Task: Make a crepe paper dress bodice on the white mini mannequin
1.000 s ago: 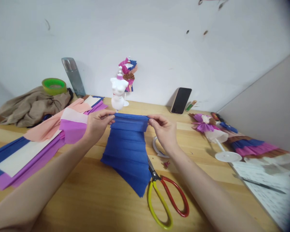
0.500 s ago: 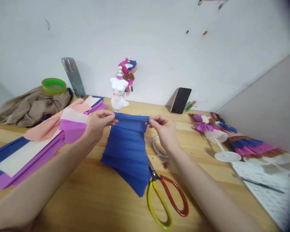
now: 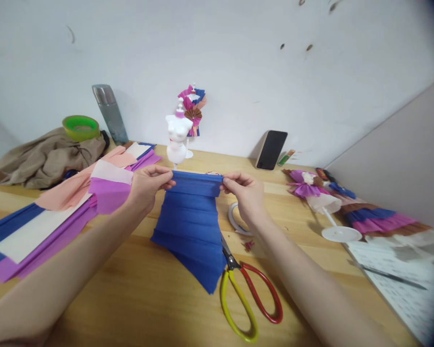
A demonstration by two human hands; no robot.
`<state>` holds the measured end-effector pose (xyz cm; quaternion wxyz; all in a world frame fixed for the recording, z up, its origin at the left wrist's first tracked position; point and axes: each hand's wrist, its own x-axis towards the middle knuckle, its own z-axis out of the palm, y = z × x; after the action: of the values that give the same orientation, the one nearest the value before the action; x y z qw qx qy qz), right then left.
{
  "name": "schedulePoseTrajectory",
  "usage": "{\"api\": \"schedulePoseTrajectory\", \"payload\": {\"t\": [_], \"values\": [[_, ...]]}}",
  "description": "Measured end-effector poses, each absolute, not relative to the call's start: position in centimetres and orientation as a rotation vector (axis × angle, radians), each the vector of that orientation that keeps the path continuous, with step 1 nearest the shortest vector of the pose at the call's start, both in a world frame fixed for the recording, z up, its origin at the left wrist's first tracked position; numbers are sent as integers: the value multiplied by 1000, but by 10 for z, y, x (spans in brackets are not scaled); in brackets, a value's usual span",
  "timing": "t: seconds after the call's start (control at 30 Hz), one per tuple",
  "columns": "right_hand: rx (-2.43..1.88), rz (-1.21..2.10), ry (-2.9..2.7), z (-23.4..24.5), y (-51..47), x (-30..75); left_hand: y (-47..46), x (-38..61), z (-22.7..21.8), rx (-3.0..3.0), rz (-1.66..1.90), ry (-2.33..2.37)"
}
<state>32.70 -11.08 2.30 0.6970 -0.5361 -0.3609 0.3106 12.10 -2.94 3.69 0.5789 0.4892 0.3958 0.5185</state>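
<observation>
A sheet of blue crepe paper (image 3: pixel 190 226) is stretched between my hands, its far edge folded over into a flat band and creases running across the rest. My left hand (image 3: pixel 150 188) pinches the left end of that folded edge between thumb and fingers. At the right end, my right hand (image 3: pixel 244 193) pinches it the same way. The near part of the paper tapers to a point low over the table. Scissors (image 3: pixel 235 274) with one yellow and one red handle lie beside it, blade tips partly hidden by the paper. A white tape roll (image 3: pixel 235 219) sits partly behind my right hand.
A white mini dress form (image 3: pixel 178 135) stands beyond the paper, a decorated one (image 3: pixel 193 113) behind it. Crepe paper strips (image 3: pixel 110 195) lie left, near a bottle (image 3: pixel 110 115) and cloth (image 3: pixel 54 154). A phone (image 3: pixel 271 150) leans on the wall. Paper dresses (image 3: pixel 376 217) lie right, above a printed sheet (image 3: pixel 401 294).
The folded edge of the blue crepe paper has tilted, so its band shows flatter and broader. Both hands keep their pinch and have barely moved.
</observation>
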Motion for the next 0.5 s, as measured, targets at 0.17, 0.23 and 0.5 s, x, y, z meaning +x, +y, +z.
{"api": "schedulePoseTrajectory", "payload": {"t": [0.17,0.23,0.5], "values": [[-1182,630,-867,16,-107,330,-27,120,32,1202,1239,919],[-1179,580,-912,12,-106,331,-26,120,30,1263,1254,913],[-1206,428,-1024,2,-105,335,-15,116,12,1619,1404,914]]}}
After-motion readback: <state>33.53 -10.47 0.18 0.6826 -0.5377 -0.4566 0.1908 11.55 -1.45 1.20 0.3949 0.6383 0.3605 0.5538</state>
